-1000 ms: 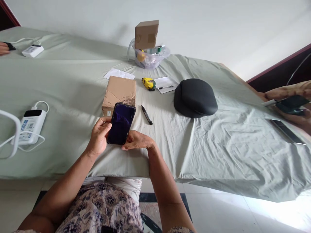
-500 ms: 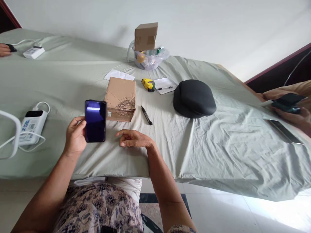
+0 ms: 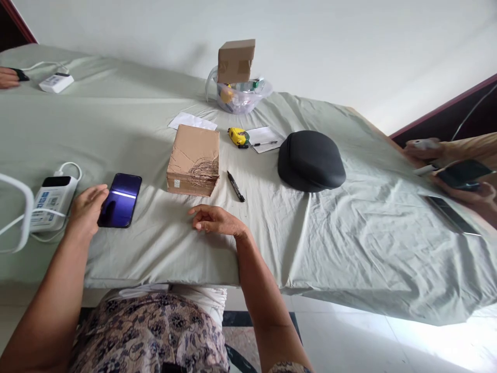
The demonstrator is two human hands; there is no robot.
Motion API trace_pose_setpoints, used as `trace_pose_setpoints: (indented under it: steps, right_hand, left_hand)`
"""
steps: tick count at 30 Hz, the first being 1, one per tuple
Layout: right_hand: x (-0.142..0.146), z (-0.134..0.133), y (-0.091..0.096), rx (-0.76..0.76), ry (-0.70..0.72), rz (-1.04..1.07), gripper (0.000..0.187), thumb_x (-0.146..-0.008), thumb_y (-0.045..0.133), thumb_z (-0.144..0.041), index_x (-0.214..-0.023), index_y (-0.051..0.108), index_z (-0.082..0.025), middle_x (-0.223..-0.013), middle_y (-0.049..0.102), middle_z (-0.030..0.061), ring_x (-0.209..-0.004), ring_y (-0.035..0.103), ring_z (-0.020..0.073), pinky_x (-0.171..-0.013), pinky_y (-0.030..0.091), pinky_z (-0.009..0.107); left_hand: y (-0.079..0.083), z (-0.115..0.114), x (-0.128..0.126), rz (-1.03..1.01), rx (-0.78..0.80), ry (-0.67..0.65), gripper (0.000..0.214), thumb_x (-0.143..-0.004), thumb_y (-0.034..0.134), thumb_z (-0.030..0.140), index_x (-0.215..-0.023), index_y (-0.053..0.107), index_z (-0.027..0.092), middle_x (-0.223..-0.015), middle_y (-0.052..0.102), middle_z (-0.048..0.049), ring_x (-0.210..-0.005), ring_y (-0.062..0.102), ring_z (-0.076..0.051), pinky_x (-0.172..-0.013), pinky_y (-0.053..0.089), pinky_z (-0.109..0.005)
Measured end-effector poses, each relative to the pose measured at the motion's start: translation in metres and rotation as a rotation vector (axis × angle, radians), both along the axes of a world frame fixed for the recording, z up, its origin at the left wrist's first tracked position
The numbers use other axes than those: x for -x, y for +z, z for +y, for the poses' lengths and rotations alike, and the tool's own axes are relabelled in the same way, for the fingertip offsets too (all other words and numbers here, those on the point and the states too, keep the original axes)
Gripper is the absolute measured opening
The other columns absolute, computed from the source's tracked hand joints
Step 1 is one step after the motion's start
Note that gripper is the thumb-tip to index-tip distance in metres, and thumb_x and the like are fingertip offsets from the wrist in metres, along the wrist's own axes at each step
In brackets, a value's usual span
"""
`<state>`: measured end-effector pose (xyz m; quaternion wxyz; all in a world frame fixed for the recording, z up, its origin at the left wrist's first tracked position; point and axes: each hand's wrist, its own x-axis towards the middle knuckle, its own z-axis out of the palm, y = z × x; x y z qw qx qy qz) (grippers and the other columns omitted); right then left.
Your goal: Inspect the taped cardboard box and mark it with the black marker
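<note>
The phone (image 3: 121, 202) lies screen up on the near left of the cloth-covered surface (image 3: 163, 254), left of a cardboard box (image 3: 193, 155). The left hand (image 3: 88, 210) is at its left edge, fingers loosely open; whether they touch it, I cannot tell. The right hand (image 3: 215, 220), half-curled and holding nothing, is near the box, with a black marker (image 3: 235, 186) farther to its right.

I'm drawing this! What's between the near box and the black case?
In the head view, between box and case: a marker, and farther back a tape measure, a small black piece, and paper with a pen on it.
</note>
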<state>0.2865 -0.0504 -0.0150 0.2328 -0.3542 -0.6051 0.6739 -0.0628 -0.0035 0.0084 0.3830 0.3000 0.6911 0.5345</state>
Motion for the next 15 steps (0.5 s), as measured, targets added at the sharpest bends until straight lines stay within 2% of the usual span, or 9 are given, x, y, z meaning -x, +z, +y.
trace_pose_setpoints:
  steps: [3, 5, 7, 9, 12, 15]
  right_hand:
    - [-0.003, 0.001, 0.003, -0.055, -0.151, -0.013, 0.048, -0.080, 0.077, -0.052, -0.112, 0.063, -0.018, -0.085, 0.065, -0.0001, -0.072, 0.060, 0.0103, -0.065, 0.049, 0.024]
    - [-0.005, 0.003, 0.005, -0.109, -0.276, -0.008, 0.046, -0.079, 0.076, -0.056, -0.102, 0.064, -0.018, -0.083, 0.064, -0.0001, -0.073, 0.061, 0.0114, -0.069, 0.050, 0.026]
    - [-0.007, 0.004, 0.005, -0.172, -0.395, -0.003, 0.045, -0.080, 0.073, -0.062, -0.092, 0.063, -0.019, -0.078, 0.062, -0.0008, -0.071, 0.060, 0.0119, -0.070, 0.050, 0.027]
    - [-0.008, 0.006, 0.003, -0.245, -0.539, -0.024, 0.046, -0.082, 0.067, -0.066, -0.083, 0.058, -0.021, -0.071, 0.059, -0.0020, -0.067, 0.057, 0.0118, -0.067, 0.048, 0.027]
    - [-0.008, 0.010, -0.002, -0.367, -0.815, -0.071, 0.045, -0.089, 0.054, -0.067, -0.078, 0.051, -0.024, -0.066, 0.055, -0.0029, -0.063, 0.052, 0.0121, -0.065, 0.046, 0.028]
    - [-0.008, 0.014, -0.010, -0.464, -1.036, -0.102, 0.042, -0.089, 0.051, -0.065, -0.090, 0.053, -0.023, -0.075, 0.058, -0.0009, -0.070, 0.057, 0.0134, -0.066, 0.048, 0.028]
  left_hand:
    - [-0.004, 0.001, 0.002, 0.216, 0.004, -0.097, 0.031, -0.074, 0.070, 0.022, -0.104, 0.069, 0.015, -0.102, 0.074, -0.0051, -0.099, 0.066, -0.020, -0.097, 0.050, -0.034]
    - [-0.003, -0.002, -0.002, 0.431, 0.017, -0.180, 0.040, -0.078, 0.069, 0.028, -0.117, 0.067, 0.016, -0.120, 0.072, -0.0104, -0.115, 0.064, -0.026, -0.108, 0.046, -0.042]
    - [0.002, -0.006, -0.010, 0.679, -0.009, -0.229, 0.048, -0.080, 0.067, 0.031, -0.126, 0.064, 0.017, -0.132, 0.067, -0.0129, -0.127, 0.059, -0.031, -0.115, 0.041, -0.049]
    - [0.007, -0.008, -0.023, 0.814, -0.100, -0.244, 0.053, -0.082, 0.064, 0.032, -0.133, 0.061, 0.017, -0.139, 0.063, -0.0139, -0.134, 0.054, -0.033, -0.118, 0.038, -0.049]
    - [0.008, -0.005, -0.051, 0.710, -0.276, -0.319, 0.059, -0.085, 0.061, 0.036, -0.140, 0.054, 0.017, -0.144, 0.059, -0.0151, -0.136, 0.055, -0.031, -0.118, 0.041, -0.046]
    - [-0.003, 0.003, -0.084, 0.511, -0.328, -0.454, 0.073, -0.083, 0.068, 0.042, -0.149, 0.044, 0.022, -0.148, 0.056, -0.0168, -0.138, 0.054, -0.032, -0.116, 0.043, -0.048]
